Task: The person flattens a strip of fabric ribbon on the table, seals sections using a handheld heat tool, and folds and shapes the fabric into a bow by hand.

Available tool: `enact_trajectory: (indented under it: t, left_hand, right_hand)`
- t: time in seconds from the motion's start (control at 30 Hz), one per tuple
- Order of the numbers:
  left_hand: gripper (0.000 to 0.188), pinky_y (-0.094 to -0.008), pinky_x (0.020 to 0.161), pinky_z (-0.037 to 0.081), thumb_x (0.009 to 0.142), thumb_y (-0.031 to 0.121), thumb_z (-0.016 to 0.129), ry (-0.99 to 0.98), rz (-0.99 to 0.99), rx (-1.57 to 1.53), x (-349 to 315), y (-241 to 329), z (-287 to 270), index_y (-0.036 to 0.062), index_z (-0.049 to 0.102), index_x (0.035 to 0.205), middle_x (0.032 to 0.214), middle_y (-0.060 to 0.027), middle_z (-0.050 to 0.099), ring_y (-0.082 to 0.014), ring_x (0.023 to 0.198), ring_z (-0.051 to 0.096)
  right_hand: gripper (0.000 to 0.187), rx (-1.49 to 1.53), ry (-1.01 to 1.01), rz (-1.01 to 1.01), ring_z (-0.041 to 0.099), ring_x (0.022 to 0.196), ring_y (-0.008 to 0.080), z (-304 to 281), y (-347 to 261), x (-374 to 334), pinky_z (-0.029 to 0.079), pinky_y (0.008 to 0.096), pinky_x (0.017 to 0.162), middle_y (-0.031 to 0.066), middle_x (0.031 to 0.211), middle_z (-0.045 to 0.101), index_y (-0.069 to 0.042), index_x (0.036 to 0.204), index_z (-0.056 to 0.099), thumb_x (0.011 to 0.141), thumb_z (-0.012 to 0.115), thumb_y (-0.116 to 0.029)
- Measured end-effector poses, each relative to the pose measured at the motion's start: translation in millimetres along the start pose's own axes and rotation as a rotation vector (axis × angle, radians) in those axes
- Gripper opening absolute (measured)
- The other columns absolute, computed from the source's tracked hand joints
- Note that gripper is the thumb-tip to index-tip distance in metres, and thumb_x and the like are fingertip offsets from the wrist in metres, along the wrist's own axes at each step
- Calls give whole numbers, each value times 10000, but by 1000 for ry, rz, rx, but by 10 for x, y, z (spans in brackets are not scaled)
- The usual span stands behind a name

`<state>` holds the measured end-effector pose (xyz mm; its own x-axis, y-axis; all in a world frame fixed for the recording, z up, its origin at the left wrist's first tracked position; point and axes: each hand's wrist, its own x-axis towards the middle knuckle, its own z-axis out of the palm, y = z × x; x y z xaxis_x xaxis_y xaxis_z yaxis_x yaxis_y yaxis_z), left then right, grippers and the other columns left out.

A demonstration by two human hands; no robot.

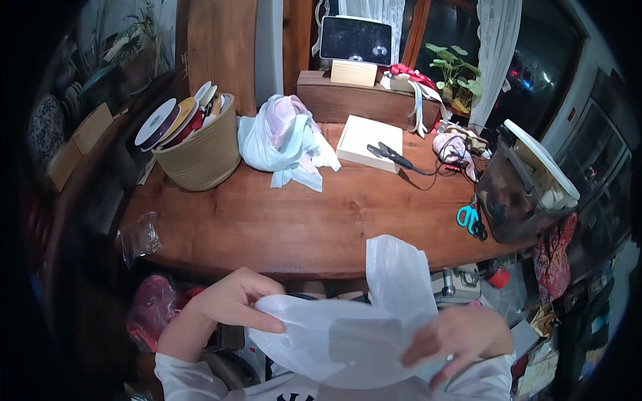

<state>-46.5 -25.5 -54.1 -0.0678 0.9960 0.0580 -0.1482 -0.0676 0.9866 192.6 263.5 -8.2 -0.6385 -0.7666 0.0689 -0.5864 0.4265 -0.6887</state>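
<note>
A strip of sheer white fabric [301, 341] hangs in front of my body at the table's near edge. One end of it folds upward and rests against the table's front edge. My left hand [241, 304] grips its left end, with the thumb in front and the fingers partly hidden behind the cloth. Over the right part of the strip is my right hand [461, 334], a ring on one finger. Its fingers are smeared by motion, so whether they hold the fabric does not show.
On the wooden table [301, 227] stand a woven basket [204, 157] of ribbon spools, a heap of pastel fabric [284, 140], and a pale box [361, 137] with a corded black tool [391, 156] on it. Turquoise-handled scissors [468, 217] lie beside a clear lidded bin [521, 194]. Crumpled plastic [140, 237] sits at left.
</note>
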Motion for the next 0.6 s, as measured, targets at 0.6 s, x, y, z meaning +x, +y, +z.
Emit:
enact_trajectory:
  t: [0.6]
  left_hand:
    - [228, -219, 569, 453, 647, 71, 826, 244, -517, 829, -970, 1106, -796, -15, 675, 794, 686, -23, 646, -69, 612, 576]
  right_hand:
    - [123, 174, 433, 718, 583, 637, 71, -842, 347, -576, 449, 233, 577, 27, 697, 645, -9, 803, 666, 728, 751, -58]
